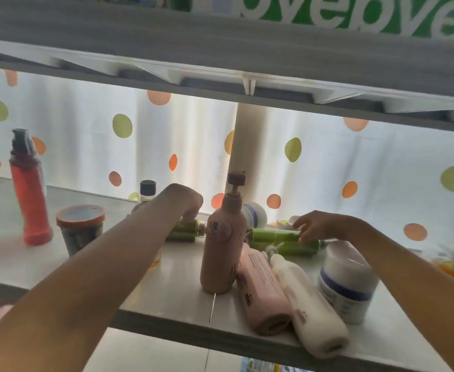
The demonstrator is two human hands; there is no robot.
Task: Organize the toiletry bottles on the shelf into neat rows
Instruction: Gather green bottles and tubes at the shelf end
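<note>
Toiletry bottles sit scattered on the white shelf [172, 288], several half hidden. At the far left a red pump bottle [30, 194] stands upright, with an orange-rimmed jar [80, 228] just beside it. A dark-capped small bottle [147, 190] shows only its top behind the left forearm, and something amber at the arm's lower edge is too covered to identify. The left hand [187, 201] curls down over a green bottle [184, 230] lying on its side, long axis left to right, gold neck pointing right; the fingertips are out of sight, so the grip is unclear. A pink pump bottle [224, 242] stands upright in the middle, blocking the gap between both hands. Right of it a pink bottle [263, 288] and a white bottle [310, 302] lie touching, bases toward the camera. Behind them, two green tubes [276, 236] lie left to right; the right hand [323, 226] pinches the upper one's end. A white blue-banded jar [349, 280] stands nearby; blurred objects at the far right are unreadable.
</note>
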